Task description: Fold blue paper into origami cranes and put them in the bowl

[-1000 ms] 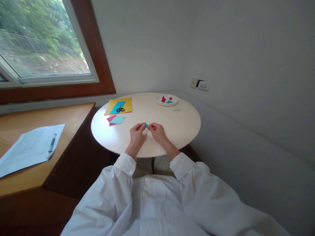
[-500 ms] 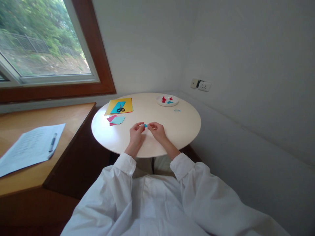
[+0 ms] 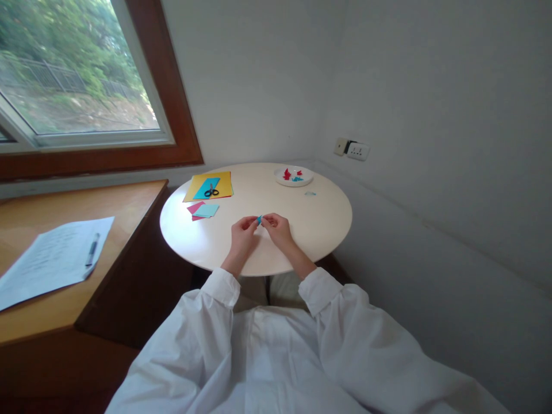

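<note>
A tiny folded piece of blue paper (image 3: 259, 219) is pinched between the fingertips of both hands over the near part of a round cream table (image 3: 310, 224). My left hand (image 3: 242, 236) grips it from the left, fingers curled. My right hand (image 3: 278, 229) grips it from the right, fingers pressed together. Both wrists rest near the table's front edge, in white sleeves.
Yellow and blue sheets with black scissors (image 3: 211, 192) lie at the table's far left, pink and light-blue squares (image 3: 202, 210) nearer. A white plate (image 3: 294, 176) with red and blue folded bits sits at the back. A small blue scrap (image 3: 309, 193) lies nearby. Papers and a pen (image 3: 91, 250) rest on the wooden ledge.
The hands have drawn slightly closer together and the blue piece has turned more upright between the fingertips. Nothing else has moved.
</note>
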Demonstrator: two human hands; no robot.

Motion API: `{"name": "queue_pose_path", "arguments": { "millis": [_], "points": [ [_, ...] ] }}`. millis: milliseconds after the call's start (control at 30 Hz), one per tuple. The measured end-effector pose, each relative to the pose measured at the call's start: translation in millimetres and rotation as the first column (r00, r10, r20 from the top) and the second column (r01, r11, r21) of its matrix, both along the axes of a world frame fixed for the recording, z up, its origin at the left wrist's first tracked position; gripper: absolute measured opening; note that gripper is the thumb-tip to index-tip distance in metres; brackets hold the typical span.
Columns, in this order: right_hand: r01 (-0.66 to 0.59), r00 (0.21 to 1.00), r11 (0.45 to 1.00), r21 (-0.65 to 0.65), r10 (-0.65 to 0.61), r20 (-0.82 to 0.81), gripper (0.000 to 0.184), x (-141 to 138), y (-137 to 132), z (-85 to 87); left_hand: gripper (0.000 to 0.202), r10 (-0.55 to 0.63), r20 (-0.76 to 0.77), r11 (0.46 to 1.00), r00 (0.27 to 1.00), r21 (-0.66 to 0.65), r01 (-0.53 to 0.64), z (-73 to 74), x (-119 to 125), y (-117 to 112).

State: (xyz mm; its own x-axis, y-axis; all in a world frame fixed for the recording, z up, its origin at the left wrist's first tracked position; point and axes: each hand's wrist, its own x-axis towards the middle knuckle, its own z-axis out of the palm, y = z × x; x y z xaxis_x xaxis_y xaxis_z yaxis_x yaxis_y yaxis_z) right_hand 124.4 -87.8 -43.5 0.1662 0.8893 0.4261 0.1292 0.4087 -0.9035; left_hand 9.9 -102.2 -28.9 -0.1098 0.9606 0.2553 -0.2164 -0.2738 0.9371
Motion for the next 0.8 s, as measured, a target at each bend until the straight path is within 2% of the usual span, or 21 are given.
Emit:
{"name": "queue_pose_path", "arguments": {
  "millis": [233, 533, 800],
  "points": [
    [-0.013, 1.0, 1.0, -0.003, 0.013, -0.027, 0.023, 0.6, 1.9, -2.1, 0.014, 0.015, -0.047, 1.0, 0.999, 0.027, -0.013, 2.3, 0.4, -0.3],
    [-0.059, 0.998, 0.998, -0.012, 0.059, -0.034, 0.02, -1.0, 0.4, -0.7, 0.016, 0.029, -0.023, 0.999, 0.999, 0.023, -0.028, -2.0, -0.8, 2.1],
    [-0.075, 0.996, 0.997, -0.011, 0.075, -0.045, 0.024, -0.6, -1.5, 1.9, 0.014, 0.032, -0.037, 0.999, 0.999, 0.03, -0.031, -1.4, -1.5, 1.2]
  ]
}}
